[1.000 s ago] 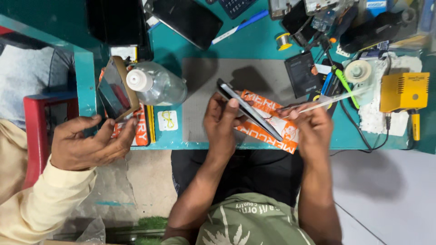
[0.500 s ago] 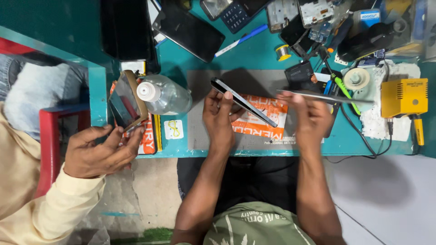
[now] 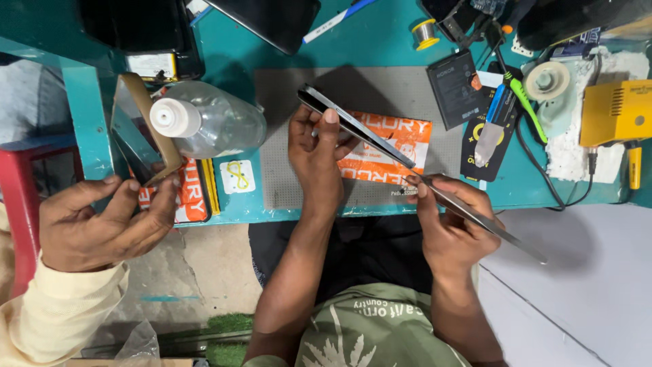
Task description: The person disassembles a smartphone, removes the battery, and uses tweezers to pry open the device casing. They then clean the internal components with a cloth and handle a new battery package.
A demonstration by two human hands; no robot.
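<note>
Phone point(image 3: 353, 126) held on edge over grey mat point(image 3: 285, 183), pinched in left hand point(image 3: 316, 153); right hand point(image 3: 451, 217) pinches tweezers point(image 3: 475, 214) at its lower corner; slip risks gouging screen, or phone tipping onto desk point(image 3: 380, 47).

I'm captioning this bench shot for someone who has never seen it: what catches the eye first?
At centre, the left hand holds a dark phone edge-up over the grey mat, while the right hand brings metal tweezers to its lower end. Beneath lies an orange packet; far right, a yellow box stands out on the teal table.
</note>
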